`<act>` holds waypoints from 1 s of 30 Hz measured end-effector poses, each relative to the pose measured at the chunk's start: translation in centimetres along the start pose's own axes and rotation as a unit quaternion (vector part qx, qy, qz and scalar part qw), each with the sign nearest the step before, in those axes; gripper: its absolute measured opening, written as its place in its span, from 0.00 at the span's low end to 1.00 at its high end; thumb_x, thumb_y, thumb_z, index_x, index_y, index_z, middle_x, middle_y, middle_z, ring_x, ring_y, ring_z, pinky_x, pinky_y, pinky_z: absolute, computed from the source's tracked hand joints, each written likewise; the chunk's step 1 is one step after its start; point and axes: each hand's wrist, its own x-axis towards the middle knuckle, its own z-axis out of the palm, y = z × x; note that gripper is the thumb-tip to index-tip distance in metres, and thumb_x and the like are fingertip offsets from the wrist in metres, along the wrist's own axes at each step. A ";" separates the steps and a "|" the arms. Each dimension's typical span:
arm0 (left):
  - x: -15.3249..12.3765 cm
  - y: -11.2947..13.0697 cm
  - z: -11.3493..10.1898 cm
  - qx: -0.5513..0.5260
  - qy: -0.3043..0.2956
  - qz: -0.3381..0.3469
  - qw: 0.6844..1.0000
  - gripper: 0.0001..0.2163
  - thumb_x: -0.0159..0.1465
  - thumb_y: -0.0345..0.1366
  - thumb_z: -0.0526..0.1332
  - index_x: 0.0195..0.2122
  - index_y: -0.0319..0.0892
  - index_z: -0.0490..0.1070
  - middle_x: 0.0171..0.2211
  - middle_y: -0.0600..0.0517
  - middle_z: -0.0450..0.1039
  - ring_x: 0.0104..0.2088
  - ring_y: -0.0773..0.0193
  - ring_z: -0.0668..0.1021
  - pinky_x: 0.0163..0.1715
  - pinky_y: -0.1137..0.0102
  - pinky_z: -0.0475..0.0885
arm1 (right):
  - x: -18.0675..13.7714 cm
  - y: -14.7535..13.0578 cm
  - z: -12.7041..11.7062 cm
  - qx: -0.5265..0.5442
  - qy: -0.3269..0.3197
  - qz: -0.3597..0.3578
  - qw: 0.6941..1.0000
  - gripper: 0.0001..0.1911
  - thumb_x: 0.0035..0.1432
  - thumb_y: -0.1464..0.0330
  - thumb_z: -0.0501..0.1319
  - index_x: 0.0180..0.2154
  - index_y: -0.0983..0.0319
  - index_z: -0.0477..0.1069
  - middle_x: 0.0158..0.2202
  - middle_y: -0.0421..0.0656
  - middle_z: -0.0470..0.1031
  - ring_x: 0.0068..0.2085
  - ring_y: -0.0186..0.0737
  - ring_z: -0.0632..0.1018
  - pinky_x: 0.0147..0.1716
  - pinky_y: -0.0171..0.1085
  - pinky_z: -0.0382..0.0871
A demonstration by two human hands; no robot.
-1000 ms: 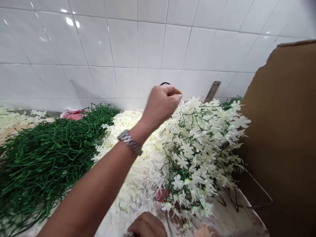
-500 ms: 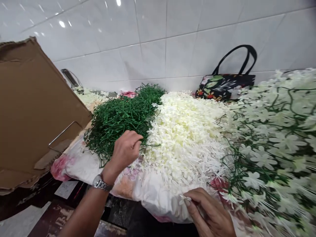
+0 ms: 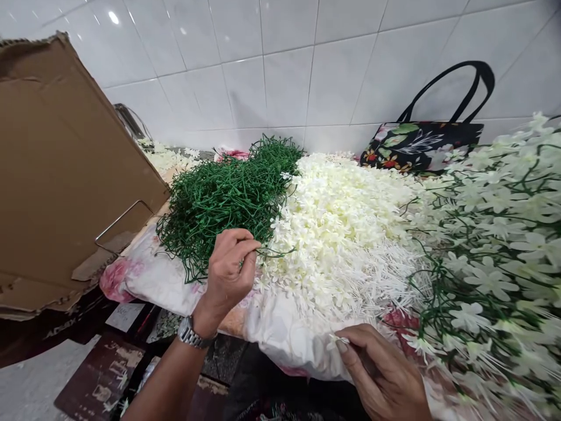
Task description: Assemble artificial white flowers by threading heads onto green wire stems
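Your left hand (image 3: 228, 269) fingers pinch one thin green stem (image 3: 272, 253) at the edge of the green pile (image 3: 223, 196) on the surface (image 3: 144, 280), your right hand (image 3: 382, 374) fingers pinch a little white flower (image 3: 337, 340), and pulling that stem free looks to need a slow tug

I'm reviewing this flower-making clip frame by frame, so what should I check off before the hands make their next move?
1. Left hand pinches a green stem: ok.
2. That stem is free of the stem pile: cannot tell, its end lies at the piles' edge.
3. Right hand holds a white flower at its fingertips: ok.
4. Stem and flower meet: not ok, the hands are apart.
5. Loose flower pile lies beside the stem pile: ok.
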 end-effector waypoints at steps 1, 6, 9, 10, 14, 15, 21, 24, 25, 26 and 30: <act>-0.7 0.3 -0.3 0.007 -0.010 0.005 1.000 0.09 0.58 0.23 0.54 0.31 0.42 0.71 0.30 0.49 0.71 0.34 0.61 0.74 0.34 0.65 0.69 | 0.0 0.0 0.0 -0.001 -0.001 0.002 1.000 0.05 0.57 0.75 0.55 0.34 0.62 0.67 0.25 0.40 0.72 0.26 0.32 0.75 0.24 0.28 0.69; -4.7 2.2 -0.5 0.022 -0.070 0.033 0.997 0.12 0.54 0.19 0.54 0.32 0.41 0.71 0.31 0.46 0.72 0.33 0.60 0.74 0.32 0.64 0.68 | 0.0 -0.1 0.0 -0.001 -0.010 0.015 1.000 0.04 0.57 0.76 0.56 0.34 0.62 0.67 0.25 0.40 0.71 0.26 0.31 0.74 0.25 0.28 0.69; -6.5 3.3 -0.3 0.029 -0.102 0.012 0.994 0.12 0.54 0.20 0.54 0.31 0.42 0.72 0.33 0.46 0.74 0.32 0.60 0.74 0.33 0.63 0.68 | 0.0 -0.1 -0.1 -0.001 -0.018 0.026 0.999 0.04 0.57 0.76 0.56 0.34 0.62 0.67 0.25 0.40 0.71 0.26 0.30 0.73 0.24 0.28 0.67; -6.9 3.5 -0.2 0.028 -0.106 0.001 0.994 0.12 0.54 0.20 0.54 0.31 0.42 0.72 0.34 0.46 0.74 0.32 0.60 0.74 0.34 0.63 0.69 | -0.1 -0.1 -0.1 -0.002 -0.019 0.030 0.999 0.05 0.57 0.76 0.56 0.34 0.61 0.67 0.25 0.40 0.71 0.25 0.30 0.73 0.24 0.29 0.67; -7.6 3.7 -0.4 -0.006 -0.083 -0.044 0.996 0.12 0.56 0.21 0.54 0.34 0.42 0.72 0.33 0.47 0.73 0.34 0.60 0.74 0.35 0.64 0.69 | -0.2 -0.1 -0.2 -0.010 -0.016 0.037 0.999 0.04 0.57 0.75 0.57 0.34 0.61 0.67 0.25 0.39 0.71 0.25 0.31 0.73 0.24 0.29 0.67; -7.5 3.6 -0.4 -0.008 -0.074 -0.064 0.995 0.11 0.57 0.21 0.53 0.34 0.41 0.71 0.31 0.47 0.73 0.33 0.60 0.73 0.34 0.64 0.68 | -0.2 -0.1 -0.2 -0.012 -0.015 0.037 0.999 0.04 0.57 0.75 0.57 0.34 0.61 0.67 0.25 0.39 0.71 0.25 0.31 0.73 0.24 0.29 0.67; -5.2 3.6 0.7 0.108 -0.189 -0.101 0.971 0.09 0.58 0.25 0.54 0.24 0.41 0.69 0.24 0.50 0.70 0.29 0.59 0.71 0.32 0.63 0.63 | -0.1 -0.3 -0.1 -0.016 -0.015 0.039 0.999 0.03 0.56 0.74 0.58 0.33 0.61 0.68 0.25 0.40 0.71 0.25 0.32 0.73 0.24 0.30 0.67; -4.4 3.9 1.8 0.166 -0.215 -0.097 0.957 0.09 0.59 0.27 0.56 0.22 0.41 0.68 0.24 0.49 0.70 0.30 0.57 0.72 0.32 0.62 0.62 | -0.1 -0.3 -0.1 -0.012 -0.013 0.031 0.999 0.04 0.56 0.75 0.57 0.33 0.61 0.68 0.24 0.40 0.71 0.25 0.32 0.73 0.24 0.30 0.67; -4.3 3.9 2.1 0.174 -0.216 -0.101 0.956 0.09 0.58 0.27 0.56 0.22 0.41 0.68 0.23 0.49 0.70 0.30 0.56 0.72 0.32 0.62 0.62 | -0.1 -0.3 -0.1 -0.012 -0.015 0.032 0.999 0.04 0.56 0.75 0.57 0.33 0.61 0.67 0.25 0.40 0.71 0.25 0.32 0.73 0.24 0.30 0.67; -4.3 4.0 2.3 0.174 -0.214 -0.108 0.955 0.09 0.58 0.27 0.56 0.21 0.42 0.67 0.23 0.49 0.70 0.29 0.57 0.72 0.32 0.62 0.62 | -0.1 -0.2 -0.2 -0.013 -0.017 0.034 0.999 0.04 0.56 0.75 0.57 0.34 0.61 0.68 0.25 0.40 0.71 0.25 0.32 0.73 0.24 0.30 0.67; -4.8 4.0 2.1 0.129 -0.171 -0.152 0.965 0.10 0.57 0.24 0.55 0.20 0.42 0.65 0.23 0.52 0.68 0.29 0.60 0.71 0.33 0.63 0.63 | -0.2 -0.1 -0.2 -0.020 -0.017 0.033 0.999 0.04 0.57 0.75 0.57 0.34 0.61 0.68 0.25 0.40 0.72 0.25 0.32 0.73 0.24 0.30 0.67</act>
